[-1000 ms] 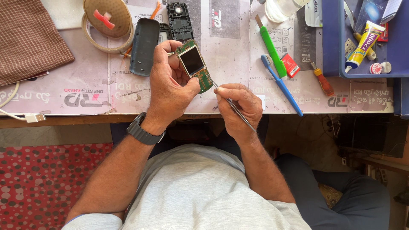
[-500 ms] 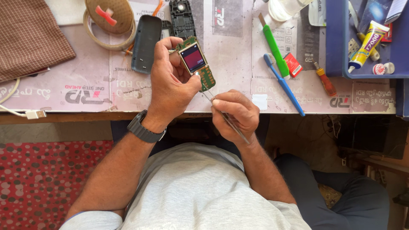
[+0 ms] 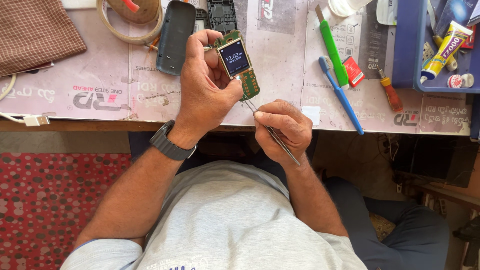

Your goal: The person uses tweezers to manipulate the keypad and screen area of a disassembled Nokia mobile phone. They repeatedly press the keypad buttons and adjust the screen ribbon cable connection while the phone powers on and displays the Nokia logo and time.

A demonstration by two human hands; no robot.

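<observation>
My left hand (image 3: 207,90) holds a bare green phone circuit board (image 3: 240,67) with a small lit screen, thumb pressed on its lower edge, above the front of the worktable (image 3: 100,95). My right hand (image 3: 282,127) grips thin metal tweezers (image 3: 265,125) like a pen. Their tip touches the board just under the screen. A dark watch sits on my left wrist.
Behind my left hand lie a dark phone back cover (image 3: 175,35) and a black phone frame (image 3: 221,14). To the right are a green-handled tool (image 3: 331,47), a blue toothbrush (image 3: 342,95), a small red screwdriver (image 3: 390,92) and a blue tray (image 3: 442,50) holding a glue tube. Tape rolls (image 3: 127,20) and a checked cloth (image 3: 37,30) are at left.
The board's screen has lit up brighter. The tweezers' tip has come up against the board below the screen; both hands stay nearly in place.
</observation>
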